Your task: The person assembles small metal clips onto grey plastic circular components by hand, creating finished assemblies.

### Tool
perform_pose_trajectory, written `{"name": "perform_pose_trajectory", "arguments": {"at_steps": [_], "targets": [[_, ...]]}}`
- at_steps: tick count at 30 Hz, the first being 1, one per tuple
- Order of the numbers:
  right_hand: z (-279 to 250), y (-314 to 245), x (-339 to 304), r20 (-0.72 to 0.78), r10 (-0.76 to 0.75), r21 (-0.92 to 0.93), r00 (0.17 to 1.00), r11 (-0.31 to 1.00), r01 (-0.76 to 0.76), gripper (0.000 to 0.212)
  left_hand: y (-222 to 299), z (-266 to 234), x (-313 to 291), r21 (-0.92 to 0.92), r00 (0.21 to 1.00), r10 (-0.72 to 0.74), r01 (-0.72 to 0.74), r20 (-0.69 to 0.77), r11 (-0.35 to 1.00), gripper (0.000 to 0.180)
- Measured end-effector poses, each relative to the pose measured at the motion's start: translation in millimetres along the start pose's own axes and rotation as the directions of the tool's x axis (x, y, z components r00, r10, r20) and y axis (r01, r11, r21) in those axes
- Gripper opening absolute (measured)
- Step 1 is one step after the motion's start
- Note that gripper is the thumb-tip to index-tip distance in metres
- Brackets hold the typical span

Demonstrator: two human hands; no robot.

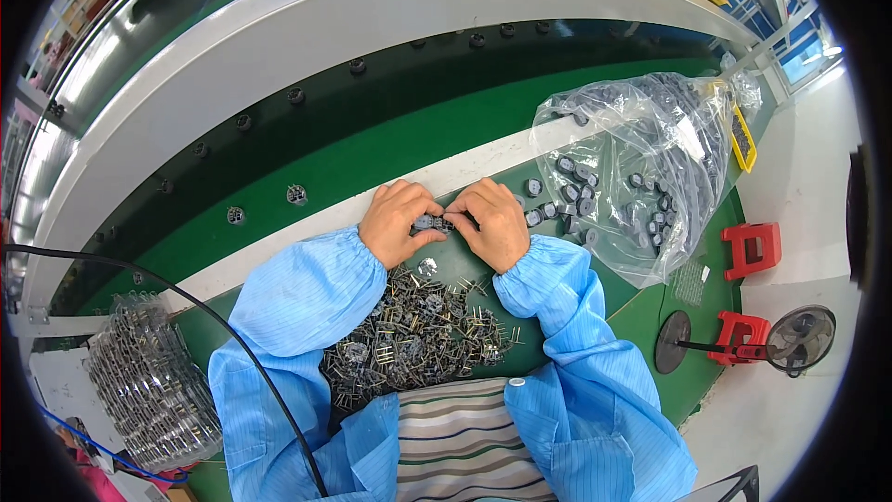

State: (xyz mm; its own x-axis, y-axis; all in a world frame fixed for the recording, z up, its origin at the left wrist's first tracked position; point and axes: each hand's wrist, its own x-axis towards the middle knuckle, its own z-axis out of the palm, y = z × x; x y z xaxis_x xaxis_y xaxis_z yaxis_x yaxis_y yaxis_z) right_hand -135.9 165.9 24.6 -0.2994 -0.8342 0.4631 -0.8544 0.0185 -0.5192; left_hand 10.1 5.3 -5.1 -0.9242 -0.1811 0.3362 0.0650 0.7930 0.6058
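Observation:
Both hands meet over the green bench, just beyond a heap of parts. My left hand is closed around a small dark grey plastic part, held between thumb and fingers. From the other side my right hand pinches at the same spot, its fingertips at the part's right end; what exactly they grip is too small to make out. Below the hands lies a loose pile of small black parts with metal pins. Several round dark caps lie right of my right hand, by the mouth of a clear plastic bag.
Beyond a white rail runs a green conveyor belt carrying spaced-out parts. Stacked clear trays stand at the left. A black cable crosses my left sleeve. Red stools and a fan are at the right.

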Motion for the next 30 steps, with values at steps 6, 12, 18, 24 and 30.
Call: {"name": "perform_pose_trajectory", "arguments": {"at_steps": [6, 12, 18, 24, 30], "targets": [[4, -1, -3, -0.031, -0.078, -0.039, 0.996, 0.996, 0.077, 0.018, 5, -1, 2, -0.009, 1.0, -0.009, 0.009, -0.007, 1.0, 0.039], [8, 2, -4, -0.028, -0.08, -0.019, 0.996, 0.997, 0.08, 0.019, -1, 4, 0, -0.082, 1.0, -0.012, 0.01, -0.023, 0.997, 0.038], [-3, -10, -3, -0.072, -0.009, -0.053, 0.997, 0.999, 0.005, 0.019, 3, -2, 4, -0.162, 0.998, -0.05, 0.043, -0.036, 0.986, 0.032], [-9, -16, -18, 0.33, -0.121, 0.331, 0.936, 0.944, 0.005, 0.016, -27, -40, 15, -0.097, 0.964, -0.173, 0.156, -0.2, 0.983, 0.03], [5, -13, -25, 0.388, -0.187, 0.347, 0.903, 0.937, 0.044, 0.01, -67, -57, 0, 0.093, 0.9, -0.41, 0.425, -0.151, 0.9, 0.037]]}}
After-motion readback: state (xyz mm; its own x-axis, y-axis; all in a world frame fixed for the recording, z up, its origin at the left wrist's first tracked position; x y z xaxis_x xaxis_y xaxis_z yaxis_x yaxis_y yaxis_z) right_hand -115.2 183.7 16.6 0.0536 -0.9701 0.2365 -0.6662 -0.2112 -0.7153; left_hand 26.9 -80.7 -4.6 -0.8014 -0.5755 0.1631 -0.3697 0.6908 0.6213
